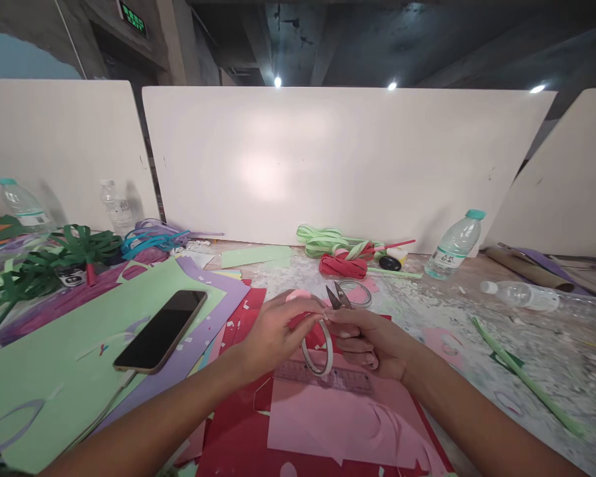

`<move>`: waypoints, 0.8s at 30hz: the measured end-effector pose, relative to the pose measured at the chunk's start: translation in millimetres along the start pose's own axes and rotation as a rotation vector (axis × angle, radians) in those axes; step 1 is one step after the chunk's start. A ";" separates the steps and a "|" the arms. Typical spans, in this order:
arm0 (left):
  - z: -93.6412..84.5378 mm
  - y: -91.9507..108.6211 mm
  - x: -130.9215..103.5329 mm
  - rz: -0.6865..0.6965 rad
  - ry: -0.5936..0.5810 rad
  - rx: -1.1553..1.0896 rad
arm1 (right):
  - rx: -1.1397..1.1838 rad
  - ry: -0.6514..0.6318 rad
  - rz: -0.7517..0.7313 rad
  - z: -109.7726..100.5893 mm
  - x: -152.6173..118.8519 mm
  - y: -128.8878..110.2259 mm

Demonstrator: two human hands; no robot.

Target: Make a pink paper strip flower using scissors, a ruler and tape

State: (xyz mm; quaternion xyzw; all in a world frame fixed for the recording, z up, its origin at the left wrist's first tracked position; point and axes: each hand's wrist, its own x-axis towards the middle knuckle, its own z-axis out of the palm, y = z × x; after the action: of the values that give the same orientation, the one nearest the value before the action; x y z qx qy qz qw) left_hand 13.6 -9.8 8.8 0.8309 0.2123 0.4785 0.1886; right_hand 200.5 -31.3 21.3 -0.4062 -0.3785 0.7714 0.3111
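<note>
My left hand [283, 328] is closed in a pinch, and a small pink paper piece [298, 295] shows at its fingers. My right hand [370, 338] has its fingers curled round a pair of scissors [338, 296], whose dark blades point up and stand slightly apart. The fingertips of both hands meet. Just below them hangs a narrow roll of white tape [329, 348]; which fingers hold it I cannot tell. Under the hands, a clear ruler [347, 379] lies across pink paper [308, 424] on red sheets [238, 424].
At left, a phone [161, 331] rests on green paper [54, 358]. Behind the hands are a second tape roll [367, 298], red strips [342, 266] and green strips [318, 240]. A bottle [454, 246] stands at right, and another bottle [531, 297] lies down. A white panel [347, 165] rises behind.
</note>
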 end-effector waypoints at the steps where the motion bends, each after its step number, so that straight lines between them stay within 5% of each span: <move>1: 0.0 0.2 0.0 -0.011 -0.009 0.004 | -0.002 0.000 -0.017 0.1 0.1 0.2; 8: -2.8 -4.2 0.6 -0.299 -0.048 -0.031 | -0.149 0.188 -0.291 -1.6 -4.5 -9.3; 14: -4.1 -2.0 -2.0 -0.462 -0.278 -0.356 | -0.410 0.482 -0.664 -3.7 -2.8 -10.6; 21: -6.0 6.1 -6.3 -0.524 -0.460 -0.306 | -0.575 0.355 -0.711 10.6 3.6 5.9; 24: -4.6 2.6 -6.5 -0.561 -0.424 -0.366 | -0.537 0.357 -0.717 13.0 6.4 10.1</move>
State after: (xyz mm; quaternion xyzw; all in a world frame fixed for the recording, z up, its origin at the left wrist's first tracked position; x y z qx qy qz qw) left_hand 7.0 -15.0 7.6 0.7737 0.2986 0.2561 0.4966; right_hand 184.6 -35.9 15.3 -0.4419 -0.6213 0.4087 0.5016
